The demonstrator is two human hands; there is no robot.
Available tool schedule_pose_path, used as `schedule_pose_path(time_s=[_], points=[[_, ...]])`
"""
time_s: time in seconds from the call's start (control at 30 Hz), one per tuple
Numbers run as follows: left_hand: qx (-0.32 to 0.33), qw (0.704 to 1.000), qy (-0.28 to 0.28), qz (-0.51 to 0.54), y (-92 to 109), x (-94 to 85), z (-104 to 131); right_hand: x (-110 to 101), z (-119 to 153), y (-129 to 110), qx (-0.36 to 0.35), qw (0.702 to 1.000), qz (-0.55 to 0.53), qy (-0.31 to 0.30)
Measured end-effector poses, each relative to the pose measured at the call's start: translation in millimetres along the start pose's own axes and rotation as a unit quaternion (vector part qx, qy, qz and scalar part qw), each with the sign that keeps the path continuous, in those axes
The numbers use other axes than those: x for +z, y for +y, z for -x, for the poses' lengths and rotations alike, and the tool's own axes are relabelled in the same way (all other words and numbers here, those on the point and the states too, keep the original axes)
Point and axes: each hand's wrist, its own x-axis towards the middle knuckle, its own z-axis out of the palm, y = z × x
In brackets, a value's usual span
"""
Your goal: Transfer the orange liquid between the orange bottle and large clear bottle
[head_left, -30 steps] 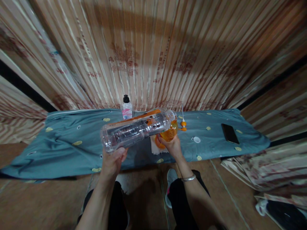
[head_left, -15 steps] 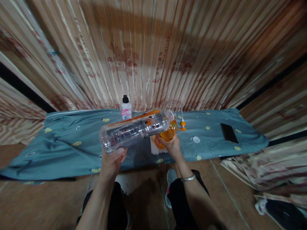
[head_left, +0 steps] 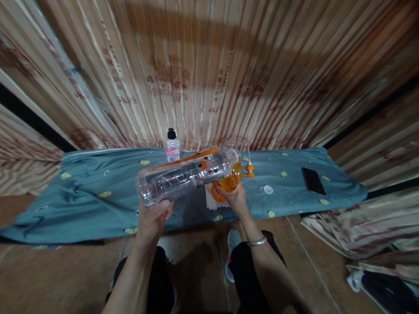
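My left hand point(head_left: 153, 218) is closed around the base of a large clear plastic bottle point(head_left: 176, 181) with an orange label. The bottle lies tilted, its neck toward the right and its mouth over an orange bottle point(head_left: 234, 178). My right hand point(head_left: 234, 196) wraps the orange bottle's side; its top is partly hidden by the clear bottle's neck. Whether liquid flows between them I cannot tell. White tissue point(head_left: 213, 203) lies beneath the orange bottle. An orange pump head point(head_left: 250, 169) with a white tube rests just to the right.
A clear bottle with a black cap and pink label point(head_left: 172, 148) stands at the back. A white round cap point(head_left: 268, 189) and a black phone point(head_left: 313, 181) lie on the blue cloth-covered bench point(head_left: 98, 213). A patterned curtain point(head_left: 203, 78) hangs close behind.
Both hands and both bottles hold nearly the same positions. The view has shifted very slightly.
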Motion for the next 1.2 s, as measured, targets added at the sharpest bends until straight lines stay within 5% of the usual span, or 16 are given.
schedule_pose_path(time_s=[1.2], points=[[0.015, 1.000, 0.004, -0.008, -0.6, 0.2, 0.0, -0.3, 0.2, -3.9, 0.013, 1.000, 0.005, 0.001]])
